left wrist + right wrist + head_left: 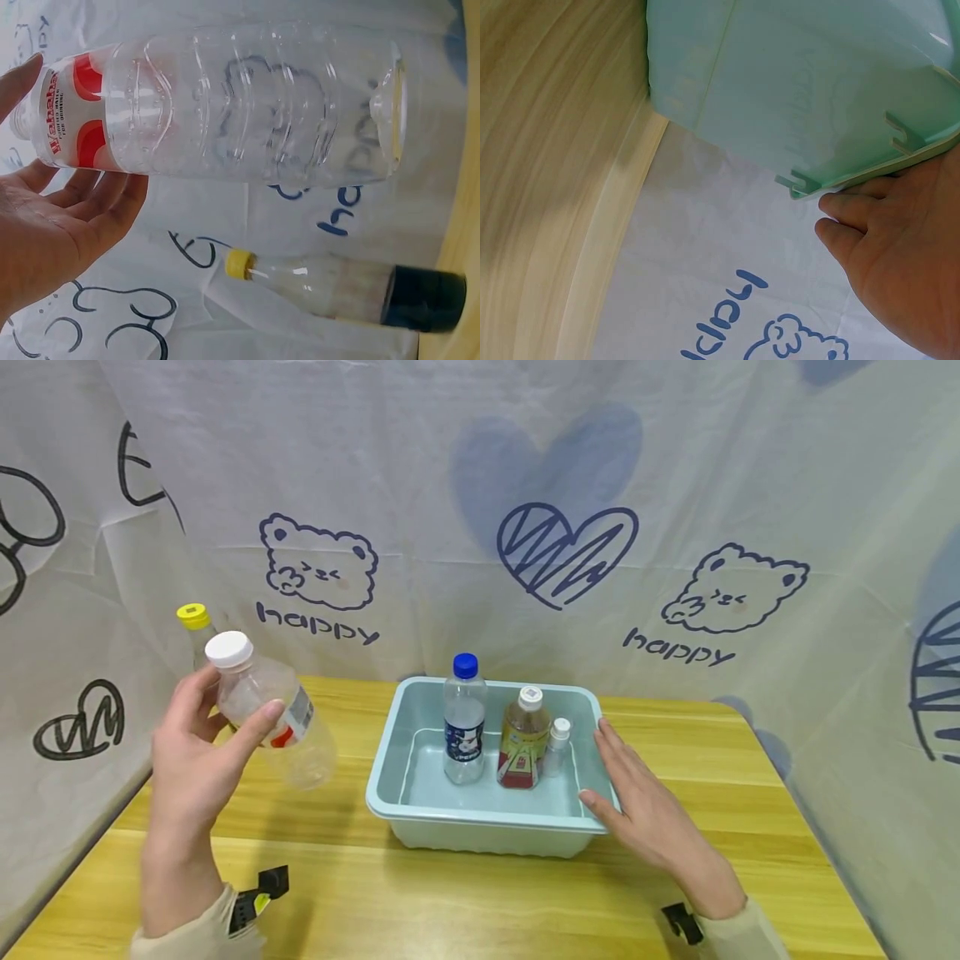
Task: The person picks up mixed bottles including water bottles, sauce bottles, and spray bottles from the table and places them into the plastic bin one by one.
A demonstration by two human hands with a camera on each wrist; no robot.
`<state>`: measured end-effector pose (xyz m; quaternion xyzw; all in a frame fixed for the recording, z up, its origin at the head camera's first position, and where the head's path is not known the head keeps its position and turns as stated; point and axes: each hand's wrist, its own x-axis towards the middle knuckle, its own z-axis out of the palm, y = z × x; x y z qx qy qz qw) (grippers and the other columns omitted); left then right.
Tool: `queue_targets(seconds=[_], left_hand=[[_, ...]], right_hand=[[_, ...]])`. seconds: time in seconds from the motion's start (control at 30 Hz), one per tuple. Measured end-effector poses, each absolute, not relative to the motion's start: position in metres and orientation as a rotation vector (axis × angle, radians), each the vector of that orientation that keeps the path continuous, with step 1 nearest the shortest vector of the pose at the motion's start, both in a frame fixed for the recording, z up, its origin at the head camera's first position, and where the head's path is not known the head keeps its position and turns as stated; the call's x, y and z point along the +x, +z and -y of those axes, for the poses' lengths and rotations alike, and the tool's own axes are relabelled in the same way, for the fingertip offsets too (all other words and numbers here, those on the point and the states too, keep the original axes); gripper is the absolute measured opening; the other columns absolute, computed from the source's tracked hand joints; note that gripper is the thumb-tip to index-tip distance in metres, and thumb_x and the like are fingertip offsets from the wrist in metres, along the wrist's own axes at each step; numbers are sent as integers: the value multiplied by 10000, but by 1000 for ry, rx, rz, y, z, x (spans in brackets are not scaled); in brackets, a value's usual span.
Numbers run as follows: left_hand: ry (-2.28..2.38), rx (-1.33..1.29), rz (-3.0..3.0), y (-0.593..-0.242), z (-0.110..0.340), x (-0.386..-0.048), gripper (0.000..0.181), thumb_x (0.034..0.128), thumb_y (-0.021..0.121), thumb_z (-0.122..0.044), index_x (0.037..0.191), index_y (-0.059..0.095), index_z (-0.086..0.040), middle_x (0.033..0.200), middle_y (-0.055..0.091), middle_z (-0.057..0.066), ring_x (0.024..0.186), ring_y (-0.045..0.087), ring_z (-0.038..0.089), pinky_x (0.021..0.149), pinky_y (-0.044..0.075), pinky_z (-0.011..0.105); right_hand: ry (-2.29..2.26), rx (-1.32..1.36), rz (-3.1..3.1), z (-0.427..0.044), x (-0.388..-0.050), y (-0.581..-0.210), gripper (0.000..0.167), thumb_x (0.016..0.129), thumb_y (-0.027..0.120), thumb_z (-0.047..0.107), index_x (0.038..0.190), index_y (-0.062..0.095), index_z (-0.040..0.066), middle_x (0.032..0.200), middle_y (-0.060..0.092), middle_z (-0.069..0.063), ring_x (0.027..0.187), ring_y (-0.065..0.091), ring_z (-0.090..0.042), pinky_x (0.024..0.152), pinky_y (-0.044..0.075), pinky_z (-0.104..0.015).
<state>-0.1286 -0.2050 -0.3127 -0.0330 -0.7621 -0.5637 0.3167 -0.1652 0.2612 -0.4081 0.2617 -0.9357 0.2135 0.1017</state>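
Note:
My left hand (pixel 191 768) grips a clear plastic water bottle (pixel 318 747) near its upper part, above the table and left of the pale blue-green tub (pixel 491 817). The water bottle has a white cap and leans to one side; its red and white label (pixel 75 112) shows in the left wrist view. Straight fingers of my right hand (pixel 648 814) rest along the tub's right rim. Inside the tub stand a blue-capped bottle (pixel 464 735), a white-capped bottle with a green and red label (pixel 522 743), and a small clear bottle (pixel 556 750).
Behind the held bottle, a yellow-capped bottle (pixel 197 622) with a dark lower label (pixel 424 298) stands on the wooden table (pixel 360 893). A printed white cloth (pixel 420 510) rises behind the table and along both sides.

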Motion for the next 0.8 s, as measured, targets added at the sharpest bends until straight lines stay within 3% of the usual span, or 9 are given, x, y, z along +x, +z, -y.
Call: queue_targets(seconds=[0.3, 0.8], left_hand=[[-1514, -235, 1867, -303, 189, -133, 615, 863, 755, 102, 1434, 597, -65, 1372, 610, 97, 1174, 616, 195, 954, 492, 192], [-1614, -476, 1696, -288, 161, -134, 586, 851, 785, 78, 1402, 606, -9, 1367, 598, 142, 1209, 591, 255, 1040, 487, 243]], right_hand=[[635, 780, 2758, -262, -165, -408, 780, 1076, 540, 397, 1634, 198, -26, 1728, 116, -172, 1552, 225, -417, 1228, 261, -596], [631, 787, 2747, -262, -165, -409, 786, 1074, 543, 399, 1632, 199, -33, 1726, 121, -179, 1545, 237, -430, 1219, 272, -609]])
